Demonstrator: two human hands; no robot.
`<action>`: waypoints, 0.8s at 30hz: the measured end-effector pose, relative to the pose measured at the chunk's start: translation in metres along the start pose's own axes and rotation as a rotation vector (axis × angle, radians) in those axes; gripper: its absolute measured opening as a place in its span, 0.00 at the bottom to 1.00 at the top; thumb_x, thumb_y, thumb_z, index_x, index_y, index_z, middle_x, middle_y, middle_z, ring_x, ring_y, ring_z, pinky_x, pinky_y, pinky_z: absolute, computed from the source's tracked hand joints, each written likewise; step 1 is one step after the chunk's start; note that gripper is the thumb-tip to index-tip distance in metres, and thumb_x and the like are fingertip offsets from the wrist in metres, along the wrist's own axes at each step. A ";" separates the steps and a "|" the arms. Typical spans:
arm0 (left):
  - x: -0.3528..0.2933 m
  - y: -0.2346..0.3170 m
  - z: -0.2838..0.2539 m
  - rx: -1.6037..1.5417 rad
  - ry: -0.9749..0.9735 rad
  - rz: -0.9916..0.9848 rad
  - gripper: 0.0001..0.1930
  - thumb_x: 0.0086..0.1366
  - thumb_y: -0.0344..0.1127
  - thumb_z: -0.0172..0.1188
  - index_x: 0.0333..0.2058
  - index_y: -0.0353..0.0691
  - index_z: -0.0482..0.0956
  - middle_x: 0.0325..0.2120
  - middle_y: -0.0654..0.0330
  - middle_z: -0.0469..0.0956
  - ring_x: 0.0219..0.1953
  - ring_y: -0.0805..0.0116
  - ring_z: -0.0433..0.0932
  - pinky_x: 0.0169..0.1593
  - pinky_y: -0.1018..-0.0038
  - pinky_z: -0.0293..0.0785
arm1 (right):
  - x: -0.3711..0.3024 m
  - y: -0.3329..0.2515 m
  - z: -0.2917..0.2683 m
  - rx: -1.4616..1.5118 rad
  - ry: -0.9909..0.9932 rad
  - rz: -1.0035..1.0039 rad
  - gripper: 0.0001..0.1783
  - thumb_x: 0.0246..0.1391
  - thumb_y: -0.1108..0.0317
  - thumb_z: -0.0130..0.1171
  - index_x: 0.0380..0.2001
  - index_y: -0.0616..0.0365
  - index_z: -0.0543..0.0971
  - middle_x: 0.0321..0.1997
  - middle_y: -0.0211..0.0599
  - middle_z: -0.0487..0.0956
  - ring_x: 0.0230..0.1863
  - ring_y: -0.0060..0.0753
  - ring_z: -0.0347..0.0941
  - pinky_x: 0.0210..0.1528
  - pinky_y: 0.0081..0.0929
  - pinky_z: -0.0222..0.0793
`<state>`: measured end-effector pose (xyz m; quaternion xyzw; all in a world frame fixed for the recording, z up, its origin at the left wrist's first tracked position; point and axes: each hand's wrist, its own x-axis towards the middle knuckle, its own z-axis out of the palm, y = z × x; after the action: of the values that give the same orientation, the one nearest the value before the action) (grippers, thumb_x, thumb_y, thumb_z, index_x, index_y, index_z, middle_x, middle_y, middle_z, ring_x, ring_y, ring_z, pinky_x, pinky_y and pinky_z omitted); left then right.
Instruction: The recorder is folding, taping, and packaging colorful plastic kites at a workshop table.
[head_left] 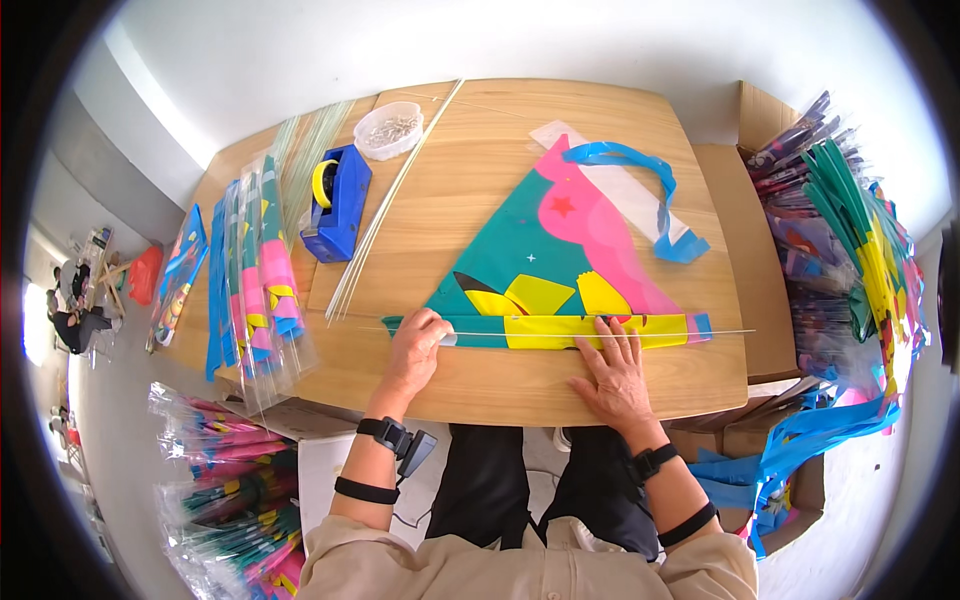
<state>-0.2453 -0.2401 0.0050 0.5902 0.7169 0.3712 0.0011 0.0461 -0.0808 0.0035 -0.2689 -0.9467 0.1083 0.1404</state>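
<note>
The wooden table [450, 220] fills the middle of the frame; on it, right of centre, lies the triangular kite sail [545, 240], its lower edge lying as a folded band [545, 331]. It looks like thin, slick film: light, limp, likely to slide or crease, so best held flat near both ends of the band. The blue streamer [685, 247] at upper right seems just as floppy. The right hand [615, 380] lies open, fingers spread on the band; the left hand [412, 345] is curled at the band's left end, pinching or merely pressing, I cannot tell. The thin rod [735, 331] poking out at right looks springy, perhaps brittle if bent hard
</note>
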 end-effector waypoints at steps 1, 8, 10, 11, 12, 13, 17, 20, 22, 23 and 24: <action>0.002 0.000 -0.001 0.004 0.004 0.010 0.12 0.51 0.15 0.55 0.32 0.37 0.77 0.29 0.56 0.73 0.37 0.52 0.74 0.40 0.62 0.72 | -0.001 0.001 0.001 0.050 0.039 -0.013 0.36 0.52 0.49 0.62 0.61 0.52 0.69 0.69 0.47 0.61 0.72 0.54 0.50 0.72 0.53 0.41; 0.002 -0.003 0.000 0.032 0.022 0.028 0.10 0.52 0.15 0.55 0.31 0.36 0.77 0.28 0.55 0.73 0.36 0.51 0.73 0.38 0.61 0.71 | -0.008 0.009 0.010 0.338 0.219 -0.005 0.36 0.44 0.66 0.67 0.57 0.66 0.68 0.54 0.52 0.71 0.59 0.57 0.63 0.63 0.48 0.60; 0.002 -0.004 0.003 0.027 0.016 0.027 0.10 0.52 0.16 0.55 0.31 0.36 0.77 0.28 0.54 0.73 0.36 0.51 0.73 0.38 0.61 0.71 | -0.007 0.007 0.009 0.292 0.229 0.007 0.36 0.44 0.67 0.67 0.58 0.66 0.68 0.52 0.52 0.70 0.57 0.57 0.64 0.61 0.48 0.62; 0.003 -0.003 0.002 0.025 0.013 0.022 0.09 0.52 0.16 0.55 0.31 0.36 0.77 0.28 0.54 0.73 0.36 0.51 0.73 0.38 0.61 0.71 | -0.005 0.006 0.007 0.244 0.219 0.007 0.36 0.45 0.66 0.66 0.58 0.66 0.68 0.52 0.51 0.70 0.56 0.56 0.64 0.61 0.47 0.62; 0.003 -0.002 0.002 0.022 0.010 0.017 0.09 0.53 0.16 0.55 0.31 0.36 0.77 0.28 0.54 0.73 0.36 0.51 0.73 0.38 0.61 0.71 | -0.003 0.005 0.005 0.195 0.208 0.007 0.37 0.45 0.65 0.66 0.59 0.65 0.67 0.52 0.50 0.69 0.55 0.55 0.64 0.60 0.47 0.62; 0.004 -0.002 0.003 0.019 0.011 0.020 0.09 0.53 0.16 0.55 0.31 0.36 0.77 0.28 0.54 0.73 0.36 0.51 0.73 0.38 0.62 0.71 | -0.002 0.004 0.004 0.153 0.189 0.010 0.37 0.46 0.64 0.66 0.59 0.65 0.67 0.51 0.48 0.69 0.54 0.54 0.64 0.60 0.46 0.62; 0.005 -0.001 0.001 0.025 0.005 0.020 0.09 0.53 0.16 0.55 0.30 0.35 0.78 0.28 0.54 0.73 0.36 0.51 0.73 0.38 0.62 0.72 | 0.001 0.000 0.003 0.046 0.148 0.018 0.37 0.47 0.61 0.65 0.60 0.64 0.67 0.49 0.45 0.67 0.52 0.49 0.63 0.59 0.44 0.61; 0.006 0.002 -0.002 0.035 0.001 0.019 0.09 0.53 0.15 0.55 0.31 0.35 0.78 0.29 0.54 0.73 0.37 0.51 0.74 0.38 0.62 0.72 | 0.004 -0.004 0.000 0.027 0.123 0.044 0.37 0.45 0.61 0.66 0.59 0.64 0.68 0.48 0.45 0.67 0.51 0.49 0.63 0.58 0.44 0.60; 0.005 0.002 -0.002 0.038 0.007 0.003 0.09 0.52 0.16 0.55 0.31 0.36 0.77 0.29 0.54 0.73 0.37 0.51 0.73 0.39 0.62 0.72 | 0.007 -0.006 0.000 0.025 0.103 0.058 0.36 0.45 0.61 0.66 0.58 0.63 0.70 0.48 0.45 0.67 0.52 0.49 0.63 0.57 0.44 0.60; 0.004 0.002 -0.004 0.045 0.011 -0.014 0.09 0.52 0.16 0.56 0.30 0.36 0.77 0.29 0.54 0.73 0.38 0.51 0.73 0.39 0.61 0.71 | 0.008 -0.007 0.002 0.033 0.098 0.058 0.35 0.46 0.60 0.66 0.57 0.63 0.70 0.49 0.44 0.67 0.53 0.49 0.63 0.57 0.44 0.59; 0.004 0.003 -0.004 0.053 0.017 -0.032 0.09 0.52 0.16 0.56 0.30 0.36 0.77 0.29 0.55 0.73 0.38 0.52 0.73 0.40 0.61 0.71 | 0.008 -0.008 0.003 0.041 0.092 0.056 0.34 0.47 0.59 0.65 0.57 0.63 0.71 0.49 0.44 0.67 0.53 0.48 0.63 0.58 0.45 0.58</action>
<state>-0.2463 -0.2389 0.0114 0.5752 0.7358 0.3571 -0.0145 0.0345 -0.0833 0.0047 -0.2970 -0.9290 0.1190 0.1859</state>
